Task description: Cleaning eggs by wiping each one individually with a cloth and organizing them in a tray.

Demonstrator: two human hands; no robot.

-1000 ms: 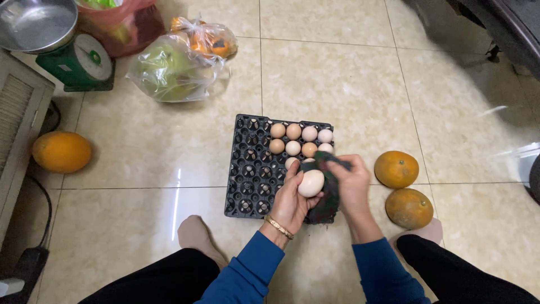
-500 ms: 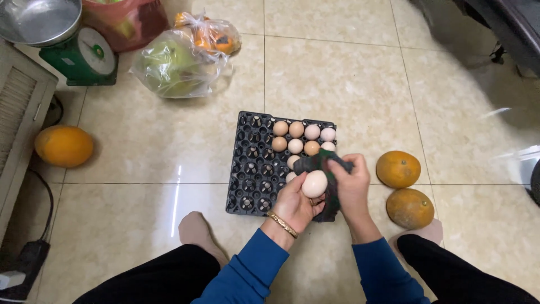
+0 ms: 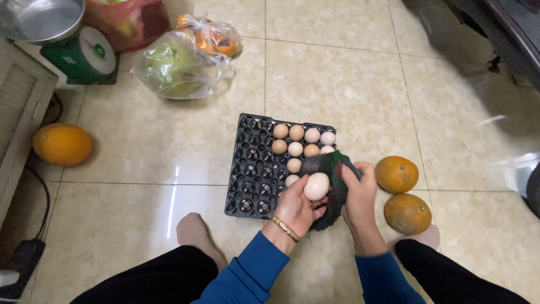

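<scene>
Seen from above, a person's left hand [image 3: 295,207] grips a pale egg [image 3: 316,186] in its fingertips, just over the near edge of a black egg tray [image 3: 250,169] on the tiled floor. The right hand [image 3: 359,191] clutches a dark green cloth [image 3: 332,179] against the egg. Beyond, the tray holds more eggs (far right corner), with two orange melons [image 3: 402,191] just right of the hands.
</scene>
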